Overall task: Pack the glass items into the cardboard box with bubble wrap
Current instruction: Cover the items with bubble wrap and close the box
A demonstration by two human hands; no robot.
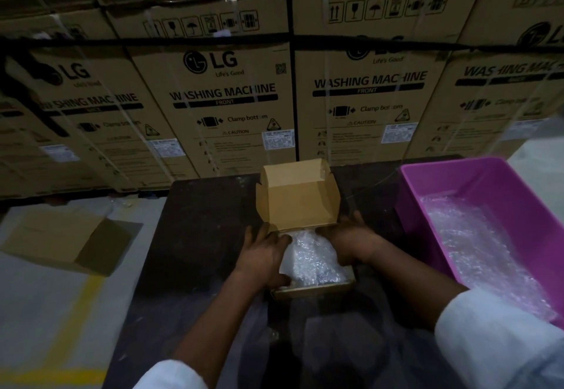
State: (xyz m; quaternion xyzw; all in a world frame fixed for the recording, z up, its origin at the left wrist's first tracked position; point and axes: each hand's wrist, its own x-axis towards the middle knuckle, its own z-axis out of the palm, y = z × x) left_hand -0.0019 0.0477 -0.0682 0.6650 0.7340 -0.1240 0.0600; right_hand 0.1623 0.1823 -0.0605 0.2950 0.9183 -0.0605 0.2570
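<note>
1. The bubble wrap (314, 262) is seen filling the cardboard box (311, 289), which sits at the middle of the dark worktop (198, 236). No bare glass is visible; whether an item lies inside the wrap cannot be told.
2. The box lid (297, 198) is stood upright at the far edge, hinged open, with the interior exposed toward the camera.
3. The long axis of the box is judged to run near-to-far, so the lid would have to be swung toward the near side to close it.
4. The left hand (262, 256) is laid on the left wall of the box, fingers curled over the rim and touching the wrap's edge. Grip state: wrapped loosely round the box wall.
5. The right hand (348, 243) is laid on the right side, fingers pointing left over the far end of the wrap, pressing it down. Grip state: fingers fairly straight; a pinch is not seen.
6. The wrap lies directly between the two hands; the lid lies just beyond both, with the right fingers slightly nearer its hinge.
7. A purple tub (433, 181) holding further bubble wrap is noted at the right, just beside the box.
8. Stacked washing-machine cartons (232, 92) are noted behind the worktop.
</note>
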